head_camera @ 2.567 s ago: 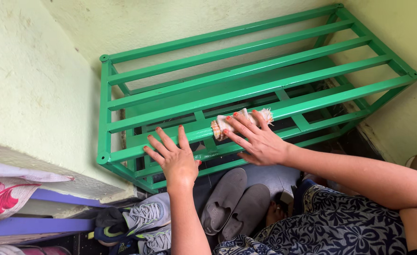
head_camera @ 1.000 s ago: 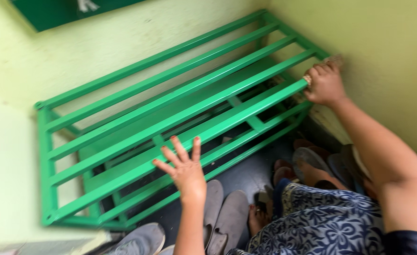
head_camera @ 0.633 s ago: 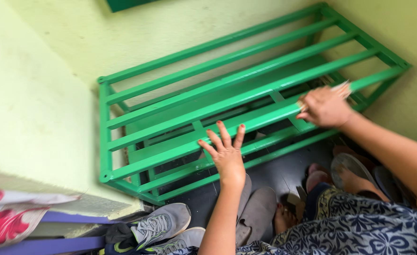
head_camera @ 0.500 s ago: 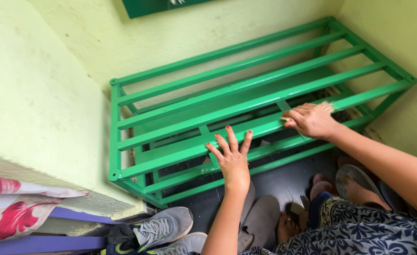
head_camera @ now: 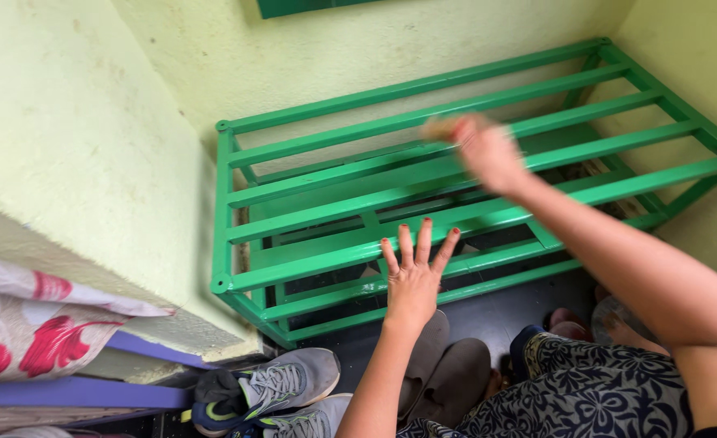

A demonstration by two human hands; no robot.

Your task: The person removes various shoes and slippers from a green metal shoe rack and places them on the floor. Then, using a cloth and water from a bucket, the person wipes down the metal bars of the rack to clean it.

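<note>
A pair of grey sneakers (head_camera: 281, 389) lies on the dark floor (head_camera: 496, 312) by the wall corner, with grey slip-on shoes (head_camera: 444, 377) just beside them. A red-flowered cushion (head_camera: 26, 324) rests on a purple ledge (head_camera: 75, 396). What look like sandals (head_camera: 586, 320) sit further right, half hidden.

Pale green plaster walls (head_camera: 75, 146), dark floor (head_camera: 496, 312)

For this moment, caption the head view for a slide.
Left hand flat on green rack; blurred right hand with cloth over upper bars, shoes below.
</note>
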